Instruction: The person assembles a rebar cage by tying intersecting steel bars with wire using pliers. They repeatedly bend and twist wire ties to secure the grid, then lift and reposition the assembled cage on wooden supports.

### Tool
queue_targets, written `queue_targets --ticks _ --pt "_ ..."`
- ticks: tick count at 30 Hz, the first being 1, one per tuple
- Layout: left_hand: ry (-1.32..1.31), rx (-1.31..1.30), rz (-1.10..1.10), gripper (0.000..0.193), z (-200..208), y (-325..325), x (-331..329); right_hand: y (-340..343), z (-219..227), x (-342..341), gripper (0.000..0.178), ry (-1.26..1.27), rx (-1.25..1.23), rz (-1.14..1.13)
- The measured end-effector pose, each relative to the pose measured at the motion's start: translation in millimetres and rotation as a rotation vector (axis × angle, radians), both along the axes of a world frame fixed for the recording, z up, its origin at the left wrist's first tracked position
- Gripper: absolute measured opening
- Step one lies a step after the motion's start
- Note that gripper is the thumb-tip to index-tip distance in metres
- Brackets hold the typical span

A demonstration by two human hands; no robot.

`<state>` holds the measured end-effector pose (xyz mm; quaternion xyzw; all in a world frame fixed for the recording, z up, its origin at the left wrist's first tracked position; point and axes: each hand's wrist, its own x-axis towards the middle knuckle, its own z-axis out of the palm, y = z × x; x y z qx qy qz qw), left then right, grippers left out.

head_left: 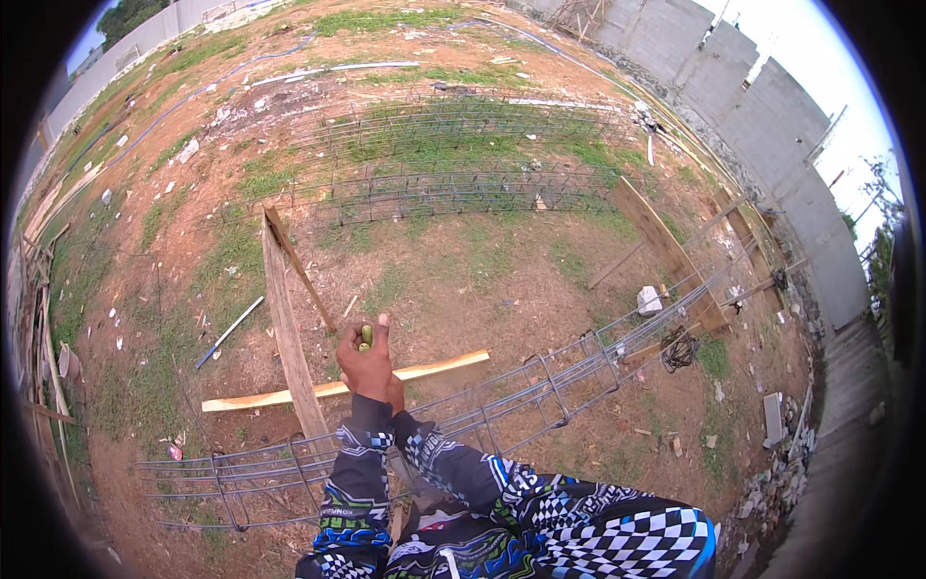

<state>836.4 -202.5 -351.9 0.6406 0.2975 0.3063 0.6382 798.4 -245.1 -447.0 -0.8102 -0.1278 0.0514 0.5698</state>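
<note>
My left hand is held out in front of me, its fingers curled round a small yellow-green object whose kind I cannot make out. Close against its wrist is my right hand, mostly hidden behind the left hand and cuff, so its fingers do not show. Both arms wear dark patterned sleeves. Just below the hands, a long cage of steel bars with square stirrups runs across from left to right. A wooden board stands left of the hands, and a pale timber strip lies behind them.
More rebar cages lie farther off on the grass. A wide plank stands at right, near a white block and coiled dark wire. A pipe lies at left. A grey block wall bounds the right side.
</note>
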Motion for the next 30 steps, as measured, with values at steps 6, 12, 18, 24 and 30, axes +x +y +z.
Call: queue_targets --ticks 6,12,18,24,30 --pt "-0.23 -0.451 -1.005 0.025 21.2 64.6 -45.4 -28.8 49.4 38.5 0.037 0.626 0.345 0.862" --pt "-0.213 0.102 -0.174 0.038 25.9 -0.8 -48.6 -11.5 -11.5 6.6 0.025 0.238 0.341 0.404" --pt "-0.288 -0.163 -0.152 0.025 -44.3 -43.5 -111.3 -32.1 30.6 -71.6 0.031 0.495 1.133 0.158" --pt "-0.39 -0.239 0.266 0.028 62.5 -42.4 -33.1 -4.2 11.9 -24.4 0.053 0.072 0.179 0.022" --pt "-0.057 -0.299 -0.523 0.025 28.9 36.4 -35.3 -27.6 22.2 32.1 0.053 0.334 0.242 0.522"
